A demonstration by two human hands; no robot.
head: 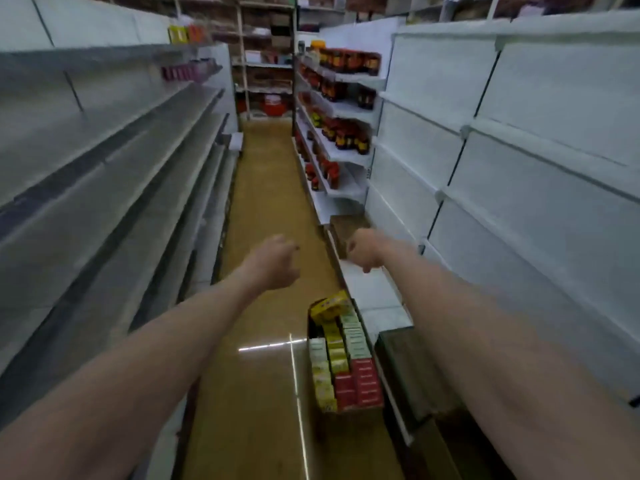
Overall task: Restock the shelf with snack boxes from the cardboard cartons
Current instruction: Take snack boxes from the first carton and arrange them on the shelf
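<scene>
Open carton (pixel 346 407) of snack boxes (pixel 341 362) — yellow, pale green and red packs — sits on the floor (pixel 263 393) against the bottom shelf (pixel 370 292) on the right, low in view between the two forearms. Further out, left hand (pixel 273 263) and right hand (pixel 363 252) are both held out over the aisle with fingers curled in, holding nothing. Beyond them — a brown carton (pixel 346 226) on that bottom shelf, then jars (pixel 346 133) on the far right racks.
</scene>
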